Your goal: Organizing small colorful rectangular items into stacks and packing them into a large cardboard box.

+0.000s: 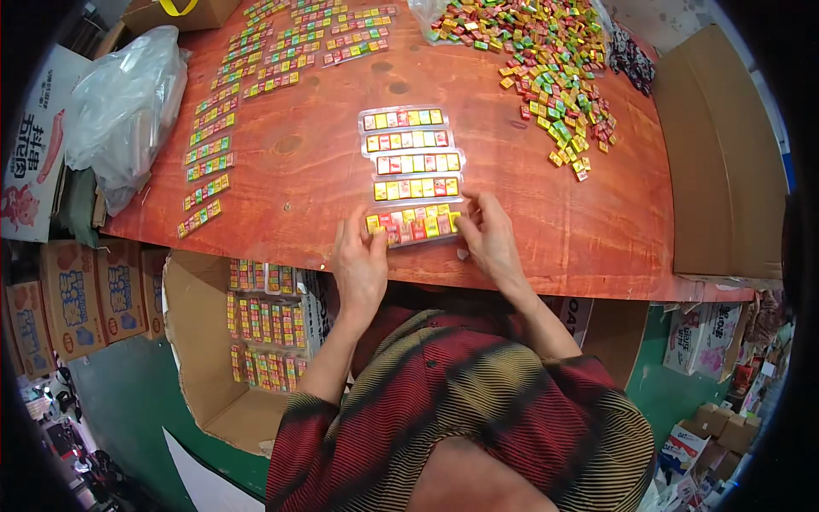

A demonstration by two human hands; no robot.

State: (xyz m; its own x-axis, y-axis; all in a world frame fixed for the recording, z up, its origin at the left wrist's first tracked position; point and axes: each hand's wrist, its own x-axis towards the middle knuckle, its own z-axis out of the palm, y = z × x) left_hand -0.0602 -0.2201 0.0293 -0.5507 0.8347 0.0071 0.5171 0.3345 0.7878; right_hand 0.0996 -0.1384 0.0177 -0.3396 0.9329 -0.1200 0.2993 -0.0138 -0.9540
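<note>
My left hand [360,266] and my right hand [495,246] hold the two ends of a clear plastic tray [413,227] near the table's front edge. A row of small yellow and red boxes fills it, tilted so that their tops and sides show. Fingers and thumb of each hand close around its end. Just beyond it, several more filled trays lie in a column, the closest being a tray of yellow and red boxes [416,189]. Their clear rims stick out past the boxes.
A big pile of loose small boxes [554,85] covers the table's far right. Filled strips [209,149] line the left side. A plastic bag [128,102] and a tall cardboard panel [721,162] flank the red table [290,183]. Below sits an open carton [192,341] with packed trays.
</note>
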